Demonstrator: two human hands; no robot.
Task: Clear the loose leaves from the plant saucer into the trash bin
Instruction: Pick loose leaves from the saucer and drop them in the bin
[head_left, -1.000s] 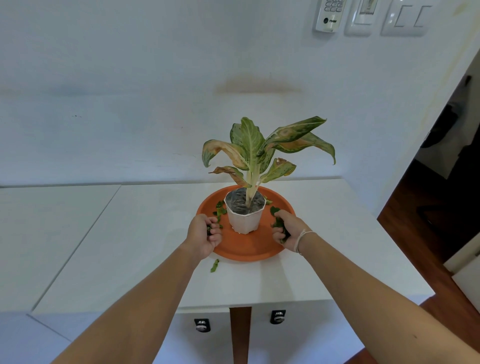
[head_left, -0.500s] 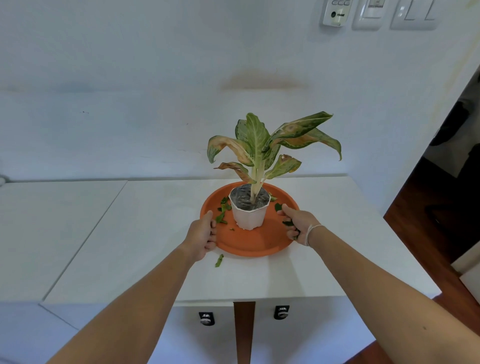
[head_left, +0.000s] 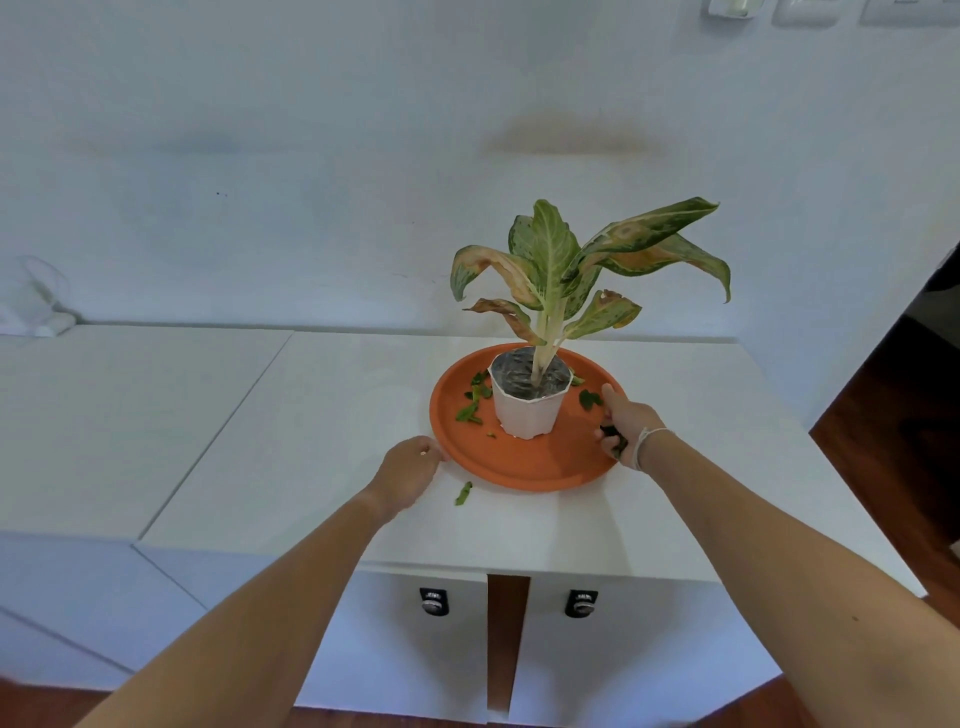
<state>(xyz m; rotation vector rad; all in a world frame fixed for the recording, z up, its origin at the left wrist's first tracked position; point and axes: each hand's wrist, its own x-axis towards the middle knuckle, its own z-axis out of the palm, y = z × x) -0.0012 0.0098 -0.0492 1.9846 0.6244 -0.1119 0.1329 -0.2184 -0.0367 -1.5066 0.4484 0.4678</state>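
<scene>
Left hand (head_left: 413, 465): I see it at the saucer's near-left rim, fingers curled; whether it holds anything I cannot tell.
Right hand (head_left: 626, 423): closed on dark green leaf bits at the right rim.
Saucer (head_left: 524, 465): orange, on the white table (head_left: 322, 415), under a white pot (head_left: 527, 402).
Loose leaves (head_left: 474, 401): scattered left of the pot; one (head_left: 463, 492) lies on the table.

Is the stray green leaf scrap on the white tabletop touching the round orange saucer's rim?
Apart. The head view shows the leaf scrap lying on bare white tabletop, with a clear strip of white before the orange saucer.
</scene>
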